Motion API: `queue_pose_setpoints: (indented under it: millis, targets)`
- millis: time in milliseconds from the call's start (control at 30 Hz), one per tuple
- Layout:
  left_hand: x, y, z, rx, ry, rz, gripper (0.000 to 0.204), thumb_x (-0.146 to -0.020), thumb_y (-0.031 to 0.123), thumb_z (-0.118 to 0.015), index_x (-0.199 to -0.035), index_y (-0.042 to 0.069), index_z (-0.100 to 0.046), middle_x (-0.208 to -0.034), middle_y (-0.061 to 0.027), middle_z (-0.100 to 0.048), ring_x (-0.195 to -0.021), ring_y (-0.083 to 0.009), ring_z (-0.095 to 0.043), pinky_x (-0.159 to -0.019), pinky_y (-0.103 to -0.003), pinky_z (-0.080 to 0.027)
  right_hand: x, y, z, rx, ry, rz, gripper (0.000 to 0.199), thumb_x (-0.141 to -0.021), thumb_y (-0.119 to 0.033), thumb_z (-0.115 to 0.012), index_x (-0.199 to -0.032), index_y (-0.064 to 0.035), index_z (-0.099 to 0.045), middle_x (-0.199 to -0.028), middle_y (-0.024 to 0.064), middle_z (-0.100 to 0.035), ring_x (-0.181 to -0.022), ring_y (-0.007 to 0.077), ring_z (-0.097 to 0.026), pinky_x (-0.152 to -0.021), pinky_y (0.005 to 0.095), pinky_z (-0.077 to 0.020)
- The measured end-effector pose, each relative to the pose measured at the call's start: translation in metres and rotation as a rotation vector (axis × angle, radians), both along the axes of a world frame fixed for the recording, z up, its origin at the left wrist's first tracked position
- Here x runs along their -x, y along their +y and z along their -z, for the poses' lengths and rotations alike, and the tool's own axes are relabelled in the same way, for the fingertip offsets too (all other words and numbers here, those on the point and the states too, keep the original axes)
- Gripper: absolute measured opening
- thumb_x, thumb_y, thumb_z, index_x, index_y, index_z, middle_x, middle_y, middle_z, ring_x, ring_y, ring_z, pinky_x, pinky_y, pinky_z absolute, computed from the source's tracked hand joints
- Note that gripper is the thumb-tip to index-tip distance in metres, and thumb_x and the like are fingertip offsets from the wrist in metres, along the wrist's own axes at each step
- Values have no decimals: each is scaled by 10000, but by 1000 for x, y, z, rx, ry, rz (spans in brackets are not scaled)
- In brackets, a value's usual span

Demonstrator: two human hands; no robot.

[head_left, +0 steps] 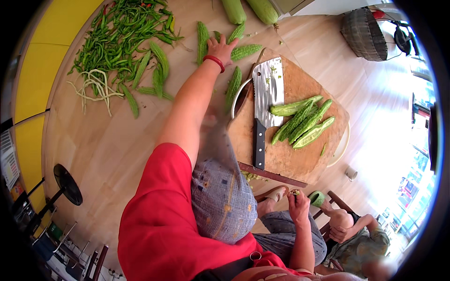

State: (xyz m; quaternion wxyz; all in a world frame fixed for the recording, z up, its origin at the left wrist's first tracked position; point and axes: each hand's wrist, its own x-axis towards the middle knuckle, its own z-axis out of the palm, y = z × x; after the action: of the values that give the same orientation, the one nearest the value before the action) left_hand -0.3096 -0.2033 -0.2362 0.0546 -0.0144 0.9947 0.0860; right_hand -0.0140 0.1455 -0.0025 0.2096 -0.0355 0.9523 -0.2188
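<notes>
Stretched far forward, my left hand (219,50) has its fingers spread over the floor among several whole bitter melons (246,51). It touches or nearly touches them, and none is lifted. My right hand (298,206) is held close to my body with its fingers closed. A small, pale green bit shows at its fingertips, too small to name. Between the hands stands a wooden chopping board (300,77). A wide cleaver (271,93) with a black handle lies flat on it. Beside the blade are several bitter melon pieces (309,119), cut lengthwise; one shows its hollowed inside.
A heap of green chillies (122,37) lies far left, with long pale beans (96,89) and more bitter melons (160,63) beside it. Two large pale green gourds (233,10) rest at the top. A woven basket (363,35) stands far right. Another person (358,239) sits at lower right.
</notes>
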Motion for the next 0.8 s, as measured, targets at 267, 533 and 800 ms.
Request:
queue_pose_setpoints:
  millis: [267,533,800]
  targets:
    - [-11,-26,22,-14,-8,123,732,-671,196,-674,-1306,313,-330,-1112,-68,-533,-929,-322,-509,-827,-432,-343,15,-18,-2,14,-1,-37,79,-772,-89,-571,-744,-28,-529,-628,158,-547,-564,340,-543,-513,397,-423]
    - [-73,-58,11,-100,19,70,600,-738,132,-547,-1291,271,-361,-1017,-85,-589,-921,-304,-536,-873,-449,-312,8,-16,-3,4,6,-100,67,-771,-82,-570,-773,-21,-542,-630,168,-542,-579,353,-539,-519,401,-420]
    - [-126,-54,-23,214,-102,-187,534,-755,155,-518,-1275,171,-397,-1146,-109,-528,-1094,-338,-448,-948,-547,-240,-8,3,5,5,-6,-46,96,-760,-78,-592,-827,-16,-563,-630,176,-533,-580,352,-539,-519,395,-424]
